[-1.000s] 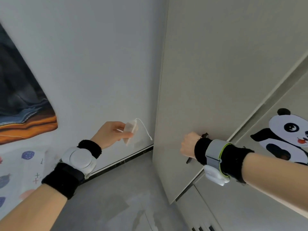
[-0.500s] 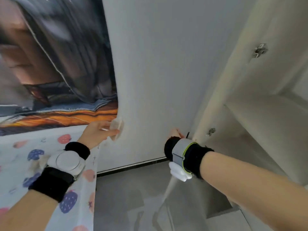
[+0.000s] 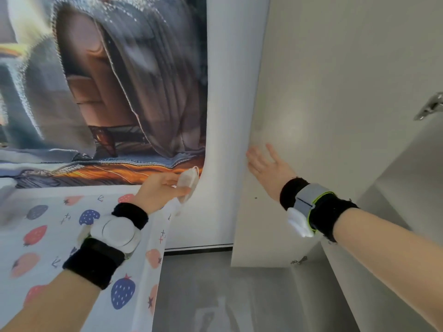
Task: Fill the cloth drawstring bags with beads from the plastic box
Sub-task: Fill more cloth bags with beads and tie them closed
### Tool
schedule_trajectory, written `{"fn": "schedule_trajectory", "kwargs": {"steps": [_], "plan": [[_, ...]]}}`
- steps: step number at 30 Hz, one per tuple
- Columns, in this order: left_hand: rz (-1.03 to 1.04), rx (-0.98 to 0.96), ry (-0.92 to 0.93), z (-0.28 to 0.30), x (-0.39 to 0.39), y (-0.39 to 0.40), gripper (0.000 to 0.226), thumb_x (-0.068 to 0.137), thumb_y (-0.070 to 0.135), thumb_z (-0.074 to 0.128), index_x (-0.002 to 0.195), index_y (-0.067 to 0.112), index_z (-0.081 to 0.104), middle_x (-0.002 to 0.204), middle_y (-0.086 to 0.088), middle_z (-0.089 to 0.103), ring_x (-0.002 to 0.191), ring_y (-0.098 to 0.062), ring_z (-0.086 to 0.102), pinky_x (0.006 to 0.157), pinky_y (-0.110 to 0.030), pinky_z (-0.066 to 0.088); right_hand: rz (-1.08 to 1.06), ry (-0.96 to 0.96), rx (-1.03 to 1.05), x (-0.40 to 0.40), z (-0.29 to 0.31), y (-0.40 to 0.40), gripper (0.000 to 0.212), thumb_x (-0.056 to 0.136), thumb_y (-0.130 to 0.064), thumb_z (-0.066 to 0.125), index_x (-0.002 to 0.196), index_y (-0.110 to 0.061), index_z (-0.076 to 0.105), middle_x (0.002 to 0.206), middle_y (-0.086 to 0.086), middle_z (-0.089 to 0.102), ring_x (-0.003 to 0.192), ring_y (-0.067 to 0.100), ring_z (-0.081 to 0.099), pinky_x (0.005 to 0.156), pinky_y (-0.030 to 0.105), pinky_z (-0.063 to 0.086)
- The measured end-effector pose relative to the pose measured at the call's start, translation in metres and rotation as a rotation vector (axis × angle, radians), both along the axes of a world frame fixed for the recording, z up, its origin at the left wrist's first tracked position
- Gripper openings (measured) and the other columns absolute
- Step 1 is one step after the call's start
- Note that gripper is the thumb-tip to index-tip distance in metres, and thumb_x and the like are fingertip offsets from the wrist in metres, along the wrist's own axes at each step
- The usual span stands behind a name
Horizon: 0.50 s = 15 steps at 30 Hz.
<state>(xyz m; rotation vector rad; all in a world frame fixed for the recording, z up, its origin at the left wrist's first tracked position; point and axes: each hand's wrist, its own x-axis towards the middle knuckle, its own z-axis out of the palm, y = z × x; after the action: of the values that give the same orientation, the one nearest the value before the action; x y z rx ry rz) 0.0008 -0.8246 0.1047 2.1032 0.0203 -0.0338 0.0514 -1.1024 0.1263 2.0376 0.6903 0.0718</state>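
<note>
Now the right hand (image 3: 268, 167) lies flat, fingers straight, against the inner face of the cabinet door (image 3: 335, 116), where a second ago it was clenched round the door's dark handle; the door has swung wide and a hinge (image 3: 430, 109) shows at the frame's right edge. The left hand (image 3: 159, 189) keeps its pinch on a small white cloth drawstring bag (image 3: 189, 183), held just beside the edge of the wall poster (image 3: 115, 92) and above the far corner of the strawberry-print tablecloth (image 3: 60, 236). No beads or plastic box can be seen. Filling has evidently not begun; the opened cabinet suggests a search for supplies, with the bag kept ready.
</note>
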Motion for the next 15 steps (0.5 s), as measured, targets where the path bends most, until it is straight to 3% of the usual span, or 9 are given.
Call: {"fn": "schedule_trajectory", "kwargs": {"steps": [3,5,7,9,11,13,15], "plan": [[-0.006,-0.027,-0.022,0.012,0.008,-0.020,0.031,0.064,0.036,0.080,0.090,0.021,0.071,0.075,0.014,0.069,0.075,-0.009,0.064,0.071,-0.024,0.045,-0.022,-0.043,0.137,0.018,0.016,-0.027,0.067,0.092,-0.010,0.026,0.148,-0.012,-0.011,0.154,0.002,-0.026,0.142,0.028,-0.021,0.111,0.058,-0.008],[-0.005,-0.045,-0.027,0.020,0.011,-0.036,0.024,0.072,0.021,0.080,0.094,0.015,0.071,0.082,0.007,0.071,0.077,-0.010,0.065,0.074,-0.023,0.045,0.029,0.009,0.174,0.023,0.014,-0.042,0.071,0.090,-0.008,0.027,0.148,-0.014,-0.014,0.153,-0.001,-0.029,0.141,0.026,-0.024,0.111,0.058,-0.008],[-0.032,-0.030,-0.059,0.027,0.015,-0.052,0.022,0.075,0.013,0.077,0.096,0.014,0.071,0.086,0.003,0.072,0.079,-0.012,0.067,0.077,-0.022,0.048,0.053,0.094,0.325,0.018,0.015,-0.046,0.069,0.090,-0.008,0.031,0.149,-0.016,-0.005,0.157,-0.003,-0.017,0.144,0.022,-0.017,0.112,0.055,-0.010],[-0.074,0.001,-0.103,0.037,0.018,-0.069,0.022,0.073,0.013,0.079,0.093,0.018,0.071,0.084,0.005,0.073,0.080,-0.012,0.069,0.078,-0.026,0.052,0.029,0.207,0.802,0.008,0.025,-0.040,0.056,0.093,-0.009,0.035,0.146,-0.018,0.024,0.154,0.000,0.024,0.143,0.020,0.016,0.116,0.042,-0.003],[-0.105,0.047,-0.169,0.047,0.025,-0.090,0.025,0.072,0.016,0.080,0.096,0.019,0.072,0.085,0.006,0.073,0.082,-0.014,0.069,0.079,-0.032,0.055,-0.016,0.275,1.407,-0.001,0.044,-0.040,0.038,0.095,-0.010,0.039,0.131,-0.017,0.048,0.127,0.000,0.055,0.120,0.022,0.048,0.109,0.031,0.023],[-0.129,0.086,-0.240,0.059,0.028,-0.105,0.027,0.071,0.020,0.081,0.097,0.025,0.072,0.083,0.012,0.072,0.077,-0.005,0.066,0.073,-0.029,0.053,-0.047,0.370,1.743,-0.008,0.064,-0.039,0.029,0.095,-0.012,0.043,0.120,-0.016,0.057,0.110,-0.002,0.059,0.100,0.021,0.056,0.093,0.029,0.041],[-0.169,0.094,-0.304,0.077,0.030,-0.136,0.027,0.070,0.021,0.081,0.094,0.030,0.072,0.078,0.015,0.070,0.068,0.002,0.059,0.066,-0.021,0.046,-0.072,0.457,1.844,-0.014,0.084,-0.060,0.025,0.095,-0.015,0.048,0.117,-0.018,0.058,0.111,-0.002,0.056,0.095,0.019,0.057,0.086,0.026,0.045]]}}
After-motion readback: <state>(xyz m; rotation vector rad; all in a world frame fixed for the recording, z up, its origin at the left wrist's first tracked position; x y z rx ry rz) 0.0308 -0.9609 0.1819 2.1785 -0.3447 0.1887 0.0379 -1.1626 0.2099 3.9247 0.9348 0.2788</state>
